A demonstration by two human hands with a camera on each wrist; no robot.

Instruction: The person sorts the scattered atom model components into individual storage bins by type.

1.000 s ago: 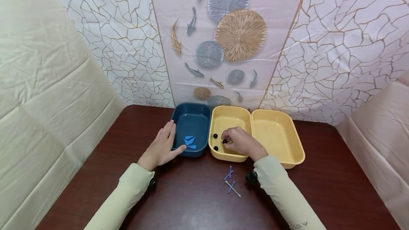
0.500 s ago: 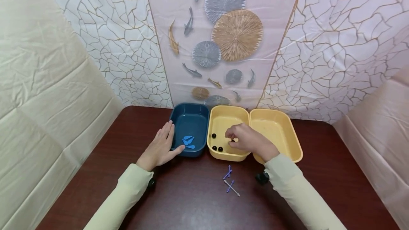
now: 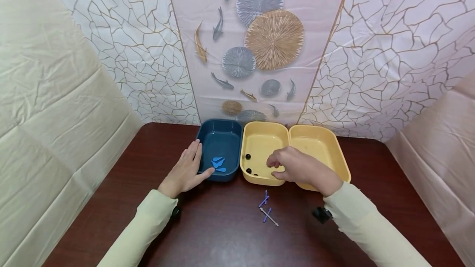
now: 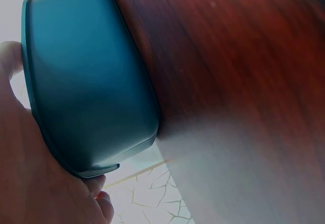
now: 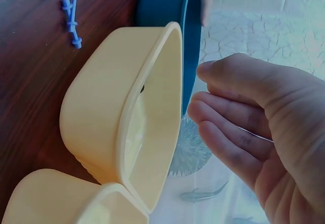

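My left hand (image 3: 186, 169) rests against the left side of the dark blue tray (image 3: 241, 143), fingers straight along its rim, thumb over the near corner. The left wrist view shows this hand (image 4: 40, 168) on the rim of the blue tray (image 4: 91, 76). Above the right part of the middle yellow tray (image 3: 264, 181) hovers my right hand (image 3: 298, 167), fingers loosely bent. Nothing shows between thumb and fingers of the right hand (image 5: 254, 112) in the right wrist view. Black balls (image 3: 248, 156) lie at the left of the middle tray; the hand covers its right part.
Several blue flat drop-shaped pieces (image 3: 219, 162) lie in the blue tray. A second yellow tray (image 3: 343, 162) stands at the right. In front of the trays, purple rods (image 3: 264, 199) and a pale rod (image 3: 271, 218) lie on the dark wooden table (image 3: 222, 234).
My right hand has moved right within the middle tray. A black ball near its fingertips earlier is out of sight now, and another ball lies near the tray's front. The left hand stays put.
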